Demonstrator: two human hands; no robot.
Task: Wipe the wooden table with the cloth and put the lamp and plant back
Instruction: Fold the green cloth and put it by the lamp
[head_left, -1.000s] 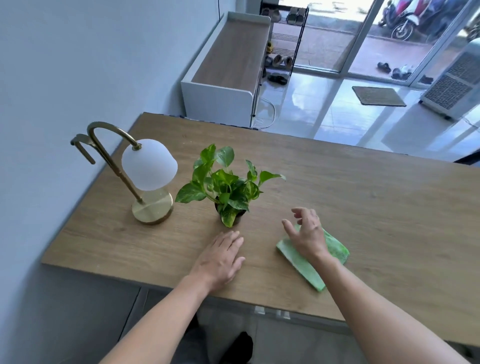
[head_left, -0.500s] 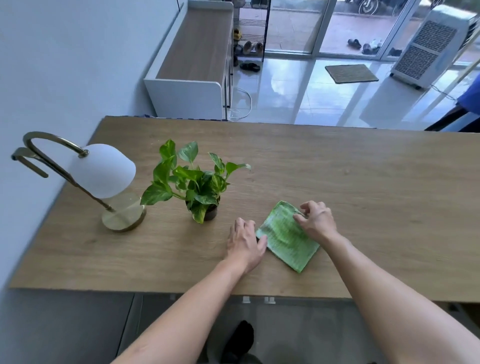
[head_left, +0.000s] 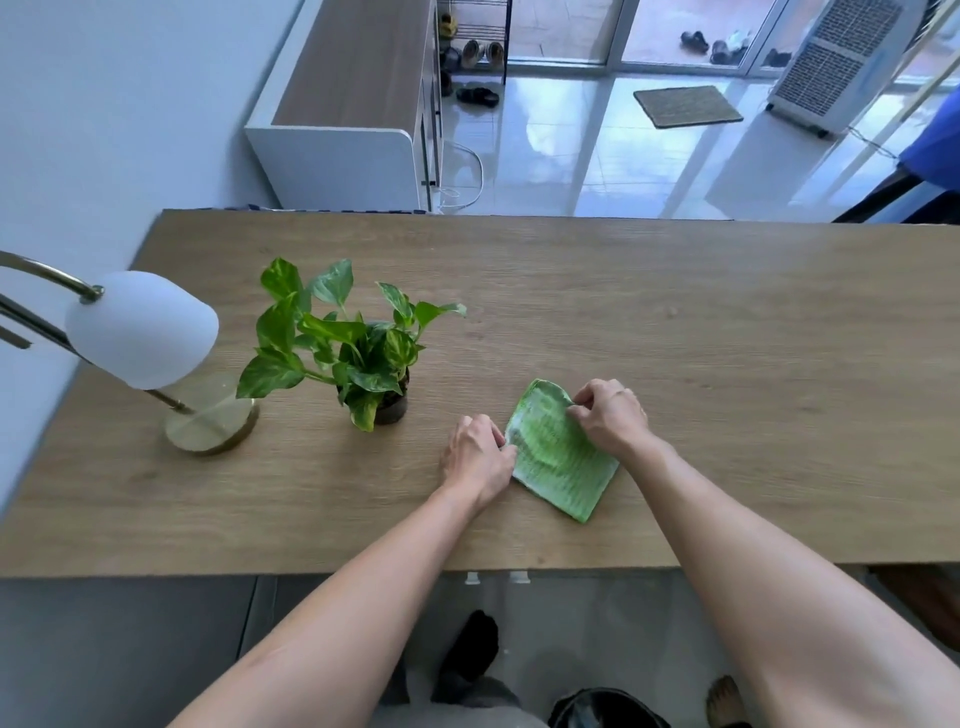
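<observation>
- Two bare hands work on a green cloth (head_left: 558, 457) that lies flat on the wooden desk (head_left: 701, 364), near the front edge and a little right of the middle.
- The left hand (head_left: 478, 457) is curled, knuckles up, with its fingertips pinching the cloth's left edge.
- The right hand (head_left: 610, 415) is also curled, its fingers gripping the cloth's far right edge, where the fabric lifts slightly off the wood.
- The cloth is a roughly square, folded piece with a ribbed, striped texture; one corner points toward the front edge of the desk.
- A small potted plant (head_left: 353, 353) with glossy green and yellow leaves stands upright left of the cloth, apart from it, in a dark pot.
- A lamp (head_left: 150, 338) stands near the left edge of the desk, just beside the plant. It has a round brass base, a curved brass arm and a white frosted shade that tilts over the base.
- Some leaves reach toward the lamp base; whether they touch it cannot be told.
- Beyond the desk's far edge are a white cabinet (head_left: 337, 150) with a wooden top and a glossy tiled floor (head_left: 597, 156).
</observation>
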